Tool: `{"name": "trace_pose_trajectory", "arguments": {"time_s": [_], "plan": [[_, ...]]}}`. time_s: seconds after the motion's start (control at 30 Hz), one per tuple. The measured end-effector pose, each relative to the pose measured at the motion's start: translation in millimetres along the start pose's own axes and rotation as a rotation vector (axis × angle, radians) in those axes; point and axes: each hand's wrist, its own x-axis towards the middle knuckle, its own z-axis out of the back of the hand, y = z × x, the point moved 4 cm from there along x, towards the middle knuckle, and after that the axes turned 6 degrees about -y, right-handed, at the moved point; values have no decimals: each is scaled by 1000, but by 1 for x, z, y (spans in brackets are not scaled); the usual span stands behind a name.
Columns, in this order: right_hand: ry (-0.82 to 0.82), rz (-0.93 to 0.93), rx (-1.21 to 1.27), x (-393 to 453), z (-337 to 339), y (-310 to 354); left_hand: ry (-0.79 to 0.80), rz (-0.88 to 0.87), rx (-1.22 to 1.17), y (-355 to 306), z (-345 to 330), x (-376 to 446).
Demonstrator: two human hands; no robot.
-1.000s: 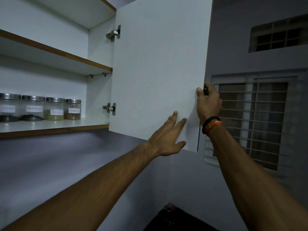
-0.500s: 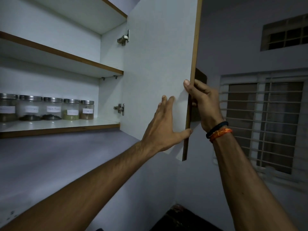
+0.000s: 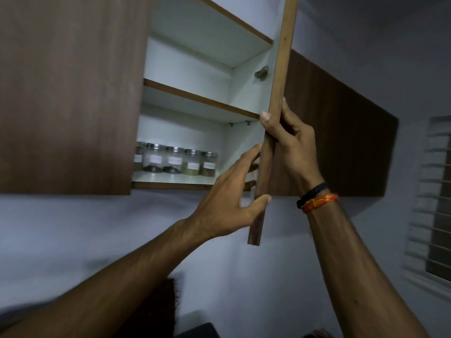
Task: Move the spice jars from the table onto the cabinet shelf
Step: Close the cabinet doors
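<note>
Several glass spice jars (image 3: 175,161) with steel lids and white labels stand in a row on the lowest cabinet shelf (image 3: 170,180). The brown cabinet door (image 3: 273,132) is seen edge-on, partly swung inward. My right hand (image 3: 290,142) grips the door's edge, thumb on the inner side, fingers on the outer face. My left hand (image 3: 234,198) lies flat against the door's inner face near its lower corner, fingers spread, thumb at the edge. The leftmost jar is partly hidden by the left cabinet door.
A shut brown cabinet door (image 3: 66,93) covers the left half. Two bare white shelves sit above the jars. Another brown cabinet front (image 3: 341,132) runs to the right. A louvred window (image 3: 436,203) is at the far right. A grey wall lies below.
The door has swung from wide open to nearly edge-on toward me. Both hands moved left with it, and my view has shifted so the left door now shows.
</note>
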Motion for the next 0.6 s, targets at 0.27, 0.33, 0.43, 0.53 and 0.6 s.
{"name": "trace_pose_trajectory", "arguments": {"time_s": [0.27, 0.33, 0.43, 0.53, 0.6], "plan": [[21, 100, -209, -3, -94, -8, -106, 107, 182, 38, 78, -24], [8, 145, -256, -2, -117, -7, -132, 130, 258, 46, 93, -26], [19, 219, -354, 2, -143, -10, -131, 143, 392, 58, 108, -28], [66, 246, -421, 7, -166, -22, -104, 151, 573, 76, 122, -32], [98, 252, -456, 6, -182, -32, -72, 153, 687, 89, 130, -35]]}}
